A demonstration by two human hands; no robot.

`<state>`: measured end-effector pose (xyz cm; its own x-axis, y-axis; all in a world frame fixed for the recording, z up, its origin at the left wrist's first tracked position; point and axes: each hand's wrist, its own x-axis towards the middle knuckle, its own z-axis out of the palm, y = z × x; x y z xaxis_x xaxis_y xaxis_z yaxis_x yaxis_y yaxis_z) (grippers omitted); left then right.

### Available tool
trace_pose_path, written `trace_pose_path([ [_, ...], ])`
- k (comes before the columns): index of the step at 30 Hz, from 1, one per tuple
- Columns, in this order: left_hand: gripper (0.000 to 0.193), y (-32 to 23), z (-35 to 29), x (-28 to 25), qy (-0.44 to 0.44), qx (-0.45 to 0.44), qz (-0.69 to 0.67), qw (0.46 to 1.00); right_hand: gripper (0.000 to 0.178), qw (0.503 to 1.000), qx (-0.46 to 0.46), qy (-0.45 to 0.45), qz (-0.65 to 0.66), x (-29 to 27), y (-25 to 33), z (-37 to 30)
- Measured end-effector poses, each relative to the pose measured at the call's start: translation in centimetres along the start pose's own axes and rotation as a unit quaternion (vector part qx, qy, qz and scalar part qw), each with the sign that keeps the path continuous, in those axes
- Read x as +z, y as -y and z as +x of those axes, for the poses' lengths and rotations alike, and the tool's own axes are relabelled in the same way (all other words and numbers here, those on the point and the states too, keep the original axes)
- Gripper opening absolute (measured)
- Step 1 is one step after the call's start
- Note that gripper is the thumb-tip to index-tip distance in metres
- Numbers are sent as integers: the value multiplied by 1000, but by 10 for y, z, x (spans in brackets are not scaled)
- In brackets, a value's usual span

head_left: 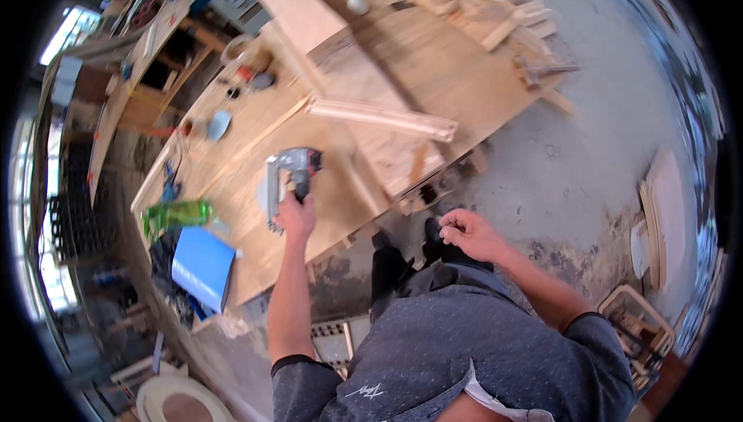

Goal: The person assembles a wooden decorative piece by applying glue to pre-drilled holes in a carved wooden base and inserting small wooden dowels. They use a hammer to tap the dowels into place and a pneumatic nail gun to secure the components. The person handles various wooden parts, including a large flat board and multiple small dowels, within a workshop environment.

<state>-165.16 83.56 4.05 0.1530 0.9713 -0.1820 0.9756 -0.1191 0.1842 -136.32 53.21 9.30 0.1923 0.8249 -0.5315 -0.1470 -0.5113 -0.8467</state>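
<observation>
My left hand is wrapped round the handle of a grey and black nail gun, over the wooden worktable. My right hand is in front of my body, past the table's near edge, with its fingers curled in; whether anything small is in them I cannot tell. To the right of the nail gun, a grooved wooden moulding strip lies slantwise across a wide wooden board. A thick wooden block or box sits farther back.
On the table's left lie a blue folder-like object, a green bottle and a round light-blue lid. A white bottle with a green cap stands at the back. Wood pieces are piled far right; panels lean at the right.
</observation>
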Motion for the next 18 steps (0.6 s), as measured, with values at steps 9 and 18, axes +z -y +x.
trace_pose_path([
  [9, 56, 26, 91, 44, -16, -172, 4, 985, 26, 987, 12, -159, 12, -96, -14, -30],
  [18, 53, -34, 62, 32, -111, -138, -56, 983, 24, 987, -10, -159, 24, -183, -6, 44],
])
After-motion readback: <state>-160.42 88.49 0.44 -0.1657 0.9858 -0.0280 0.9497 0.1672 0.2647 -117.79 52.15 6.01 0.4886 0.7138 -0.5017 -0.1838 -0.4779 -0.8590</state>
